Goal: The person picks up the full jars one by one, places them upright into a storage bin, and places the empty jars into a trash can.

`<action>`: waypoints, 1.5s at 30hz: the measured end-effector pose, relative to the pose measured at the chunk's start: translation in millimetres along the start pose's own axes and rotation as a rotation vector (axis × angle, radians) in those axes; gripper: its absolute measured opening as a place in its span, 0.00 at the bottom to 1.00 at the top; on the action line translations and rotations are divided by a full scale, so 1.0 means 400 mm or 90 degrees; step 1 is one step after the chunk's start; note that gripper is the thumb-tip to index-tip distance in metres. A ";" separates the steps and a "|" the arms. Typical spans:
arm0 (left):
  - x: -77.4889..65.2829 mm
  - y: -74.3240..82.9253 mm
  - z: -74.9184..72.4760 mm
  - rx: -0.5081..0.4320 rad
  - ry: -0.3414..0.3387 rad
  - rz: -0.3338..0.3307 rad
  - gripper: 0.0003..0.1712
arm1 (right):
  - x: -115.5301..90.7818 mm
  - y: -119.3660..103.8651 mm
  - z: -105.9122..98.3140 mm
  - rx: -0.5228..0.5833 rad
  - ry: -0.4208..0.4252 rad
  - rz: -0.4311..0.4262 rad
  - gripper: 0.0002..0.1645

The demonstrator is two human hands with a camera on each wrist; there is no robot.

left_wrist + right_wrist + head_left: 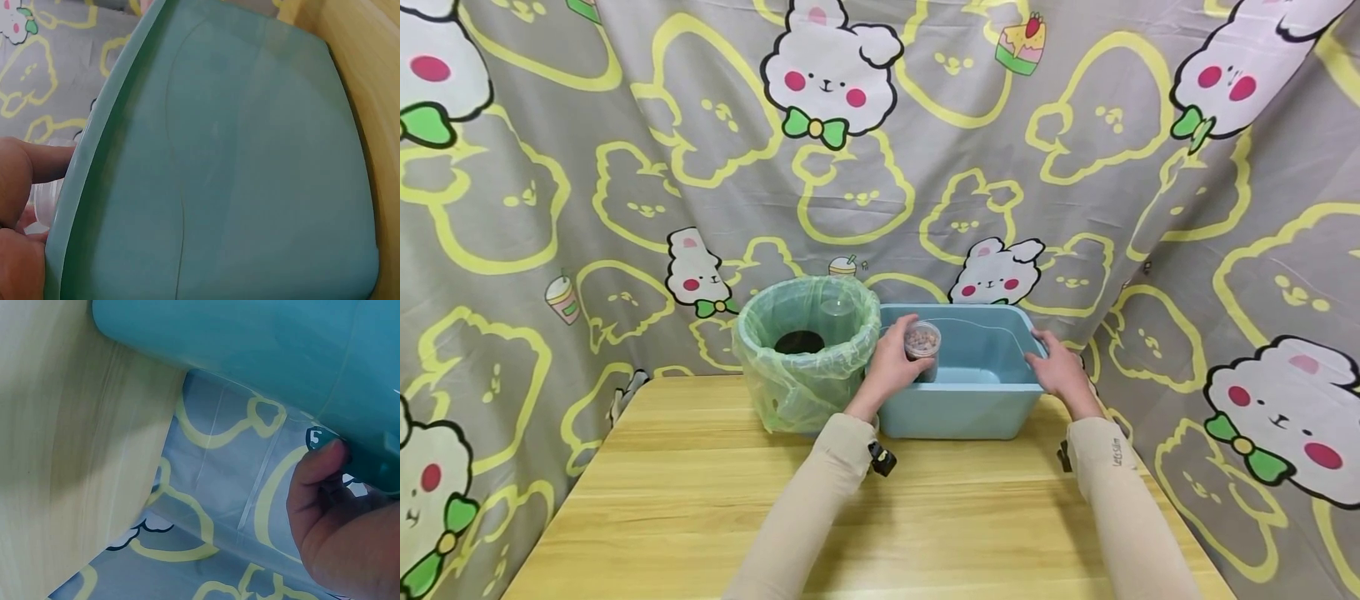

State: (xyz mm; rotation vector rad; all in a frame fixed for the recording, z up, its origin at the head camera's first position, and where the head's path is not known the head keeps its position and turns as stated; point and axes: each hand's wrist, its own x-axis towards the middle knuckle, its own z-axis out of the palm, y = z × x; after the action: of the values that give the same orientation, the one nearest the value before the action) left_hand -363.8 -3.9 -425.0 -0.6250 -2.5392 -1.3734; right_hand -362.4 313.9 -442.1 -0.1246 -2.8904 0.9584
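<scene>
My left hand (891, 362) grips a clear plastic jar (922, 340) filled with small multicoloured pieces, like beads or pebbles. The jar stands upright at the left end of a blue plastic bin (955, 412), lower than the bin's rim at its base. In the left wrist view, the thumb and fingers (37, 159) show beyond the bin's rim with part of the clear jar. My right hand (1062, 367) holds the bin's right end at the rim; in the right wrist view its thumb (334, 453) presses the outer side and the other fingers are partly hidden.
Left of the blue bin, close against it, stands a round bin (808, 367) lined with a translucent green bag. Inside it are a clear plastic piece (837, 308) and a dark round shape (799, 342). A wooden table (700, 483) carries both; a patterned curtain (880, 183) hangs behind.
</scene>
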 end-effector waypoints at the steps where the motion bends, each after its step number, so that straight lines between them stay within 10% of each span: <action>1: 0.003 0.000 -0.002 -0.007 -0.008 -0.006 0.43 | -0.001 0.000 -0.002 -0.001 0.000 -0.001 0.37; 7: 0.023 -0.006 -0.006 -0.062 -0.039 -0.037 0.41 | -0.002 0.002 -0.006 -0.004 -0.002 0.001 0.37; 45: 0.058 -0.016 0.011 0.126 -0.113 -0.106 0.36 | -0.002 -0.001 -0.003 0.005 -0.015 0.009 0.39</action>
State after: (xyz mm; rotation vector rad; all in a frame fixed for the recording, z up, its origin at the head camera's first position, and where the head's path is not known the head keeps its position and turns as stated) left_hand -387.2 3.1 -424.3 -0.5308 -2.8804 -1.1382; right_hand -361.5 314.4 -441.0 -0.1334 -2.9101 0.9796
